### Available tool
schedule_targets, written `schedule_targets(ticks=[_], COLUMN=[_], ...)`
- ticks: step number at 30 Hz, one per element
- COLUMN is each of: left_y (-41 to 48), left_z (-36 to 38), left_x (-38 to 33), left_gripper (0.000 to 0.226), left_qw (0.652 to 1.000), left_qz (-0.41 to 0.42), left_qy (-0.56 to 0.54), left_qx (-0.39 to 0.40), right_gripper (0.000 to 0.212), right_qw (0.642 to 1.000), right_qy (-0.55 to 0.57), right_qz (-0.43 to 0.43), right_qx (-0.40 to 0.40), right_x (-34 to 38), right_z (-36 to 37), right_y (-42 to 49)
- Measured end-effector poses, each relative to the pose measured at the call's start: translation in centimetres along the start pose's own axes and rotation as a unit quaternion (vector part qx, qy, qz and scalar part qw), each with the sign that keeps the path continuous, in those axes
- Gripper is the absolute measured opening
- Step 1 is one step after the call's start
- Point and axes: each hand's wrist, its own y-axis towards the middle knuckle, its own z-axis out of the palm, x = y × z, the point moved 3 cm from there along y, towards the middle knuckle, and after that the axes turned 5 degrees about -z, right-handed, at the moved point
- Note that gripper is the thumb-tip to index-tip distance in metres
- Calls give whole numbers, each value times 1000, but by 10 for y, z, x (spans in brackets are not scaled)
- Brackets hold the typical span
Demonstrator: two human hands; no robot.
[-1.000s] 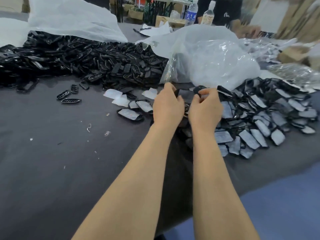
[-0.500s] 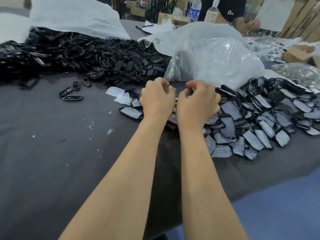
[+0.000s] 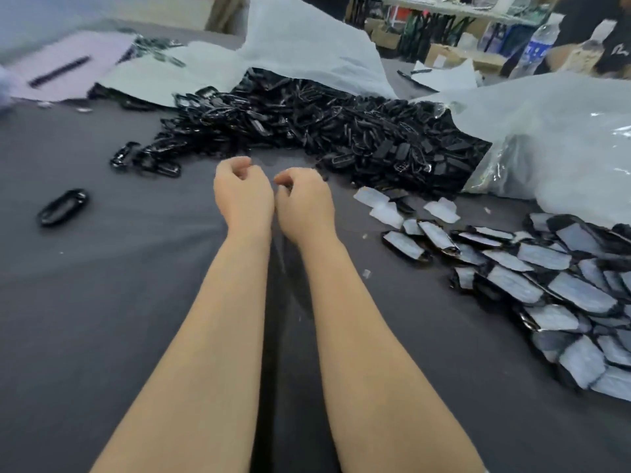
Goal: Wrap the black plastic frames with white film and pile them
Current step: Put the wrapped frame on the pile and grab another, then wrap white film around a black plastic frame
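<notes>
A big heap of bare black plastic frames [image 3: 307,131] lies across the back of the dark table [image 3: 136,302]. On the right spreads a pile of frames wrapped in white film [image 3: 546,285]. Loose white film pieces [image 3: 386,206] lie between the two. My left hand [image 3: 242,196] and my right hand [image 3: 304,203] hover side by side over bare table, just in front of the black heap. Both have their fingers curled in and I see nothing in either.
One loose black frame [image 3: 63,206] lies at the left, with a few more [image 3: 143,162] near the heap's edge. A clear plastic bag [image 3: 563,148] and a white sheet [image 3: 300,46] sit behind. A water bottle [image 3: 536,49] and another person [image 3: 597,29] are at the far right.
Both hands left the wrapped pile on the right and moved left, to just in front of the bare black heap. The view swung left with them.
</notes>
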Motion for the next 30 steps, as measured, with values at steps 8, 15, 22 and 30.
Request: schedule_targets(ticks=[8, 15, 22, 30], left_y=[46, 54, 46, 24], left_z=[-25, -22, -15, 1], left_x=[5, 7, -7, -6], left_gripper=[41, 46, 26, 19], left_qw=[992, 993, 998, 991], left_qz=[-104, -109, -48, -40], left_qy=[-51, -30, -41, -126], left_qx=[-46, -34, 13, 34], right_gripper=[39, 41, 25, 30], right_qw=[974, 976, 989, 990], right_qy=[-154, -153, 42, -117], right_qz=[-62, -42, -132, 83], right_qx=[157, 150, 45, -11], right_x=[23, 26, 37, -22], right_z=[70, 78, 26, -21], right_y=[39, 51, 30, 22])
